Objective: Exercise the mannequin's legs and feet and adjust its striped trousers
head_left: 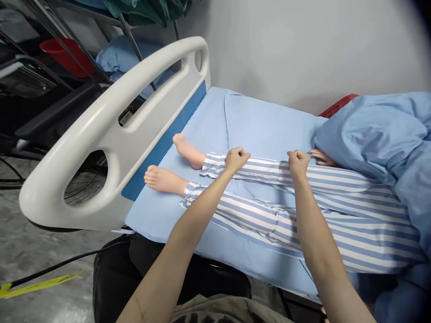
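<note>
My left hand (237, 159) is a closed fist over the lower part of the far striped trouser leg (262, 169), its thumb pointing right. Farther right along that same leg, my right hand (298, 164) is also closed, its thumb side turned left. No cloth shows pulled up into either fist; whether they touch the trousers I cannot tell. The blue-and-white trousers are on what looks like a manikin lying on the bed, with bare feet (166, 179) toward the footboard. Beside my right hand, the manikin's hand (323, 158) comes out from under a blue quilt (380, 130).
A white footboard (114, 103) stands at the left end of the bed with its light blue sheet (266, 112). Something red (338, 106) shows by the wall. Beyond the footboard are a wheelchair (57, 112) and a red bucket (69, 56). A black seat (114, 269) sits below the near edge.
</note>
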`<state>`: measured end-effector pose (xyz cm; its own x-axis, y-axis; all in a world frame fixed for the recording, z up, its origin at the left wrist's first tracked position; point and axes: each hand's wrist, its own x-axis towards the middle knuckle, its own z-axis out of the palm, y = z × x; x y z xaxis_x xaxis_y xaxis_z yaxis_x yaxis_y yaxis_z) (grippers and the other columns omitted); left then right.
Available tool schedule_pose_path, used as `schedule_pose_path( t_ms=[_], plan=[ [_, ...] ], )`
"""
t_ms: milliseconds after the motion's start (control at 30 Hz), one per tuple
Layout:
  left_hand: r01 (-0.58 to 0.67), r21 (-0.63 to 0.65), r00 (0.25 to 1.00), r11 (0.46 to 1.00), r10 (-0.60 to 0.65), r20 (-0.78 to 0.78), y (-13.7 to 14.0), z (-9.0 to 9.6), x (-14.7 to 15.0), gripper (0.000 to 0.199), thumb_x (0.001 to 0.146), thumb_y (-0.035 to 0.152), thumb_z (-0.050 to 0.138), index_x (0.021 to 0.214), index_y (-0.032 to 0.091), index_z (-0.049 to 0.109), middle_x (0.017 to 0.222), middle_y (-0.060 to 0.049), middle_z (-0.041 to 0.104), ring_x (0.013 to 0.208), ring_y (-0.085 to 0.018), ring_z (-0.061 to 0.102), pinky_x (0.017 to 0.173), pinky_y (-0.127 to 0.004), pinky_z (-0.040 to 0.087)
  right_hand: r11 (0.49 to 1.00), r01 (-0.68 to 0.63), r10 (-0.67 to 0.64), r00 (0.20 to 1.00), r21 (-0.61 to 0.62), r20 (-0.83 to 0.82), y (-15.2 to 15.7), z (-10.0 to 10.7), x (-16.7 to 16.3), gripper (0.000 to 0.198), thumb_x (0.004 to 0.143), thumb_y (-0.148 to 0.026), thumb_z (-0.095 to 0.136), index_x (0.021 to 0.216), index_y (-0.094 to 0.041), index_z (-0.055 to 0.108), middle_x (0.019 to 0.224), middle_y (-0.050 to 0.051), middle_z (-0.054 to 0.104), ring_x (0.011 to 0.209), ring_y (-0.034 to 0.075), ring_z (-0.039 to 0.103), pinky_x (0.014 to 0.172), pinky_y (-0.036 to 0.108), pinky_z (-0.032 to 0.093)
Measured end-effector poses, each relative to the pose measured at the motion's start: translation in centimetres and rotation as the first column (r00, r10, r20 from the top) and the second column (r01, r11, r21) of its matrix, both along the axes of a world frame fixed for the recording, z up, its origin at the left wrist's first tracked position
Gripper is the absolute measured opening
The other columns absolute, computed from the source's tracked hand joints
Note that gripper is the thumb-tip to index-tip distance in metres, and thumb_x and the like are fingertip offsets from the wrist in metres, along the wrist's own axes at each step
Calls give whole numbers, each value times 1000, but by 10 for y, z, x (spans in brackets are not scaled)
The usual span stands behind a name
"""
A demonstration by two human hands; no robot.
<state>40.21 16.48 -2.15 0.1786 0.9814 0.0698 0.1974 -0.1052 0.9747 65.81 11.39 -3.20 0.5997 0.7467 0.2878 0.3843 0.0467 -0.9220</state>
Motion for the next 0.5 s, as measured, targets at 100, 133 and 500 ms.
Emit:
schedule_pose_path(
  t_ms=[100, 133, 500],
  plan=[
    [-10, -10, 982, 1000, 11, 190, -5, 8, 23, 40, 77, 18, 57, 54, 19, 24, 55, 4, 23, 56, -10, 26, 57, -27, 24, 999, 29, -29, 1000, 42, -11, -1, -7, -5, 42, 73, -30, 61, 49, -21, 27, 45, -7, 25, 46, 7, 25, 47, 24, 22],
    [8, -13, 971, 1000, -5, 238, -8, 10, 33, 40, 79, 19, 55, 54, 19, 23, 56, 4, 22, 56, -10, 26, 57, -27, 24, 998, 36, -35, 999, 53, -17, -1, -7, -7, 42, 73, -30, 61, 50, -21, 27, 45, -7, 24, 46, 7, 25, 48, 24, 22],
    [164, 54, 981, 985, -157, -113, -18, 0, 73, 37, 74, 23, 61, 52, 19, 31, 52, 4, 30, 57, -11, 30, 60, -28, 24, 994, 88, -96, 988, 69, 118, -17, 20, 19, 45, 78, -12, 60, 49, -22, 27, 48, -6, 23, 51, 8, 24, 52, 27, 24]
  ],
)
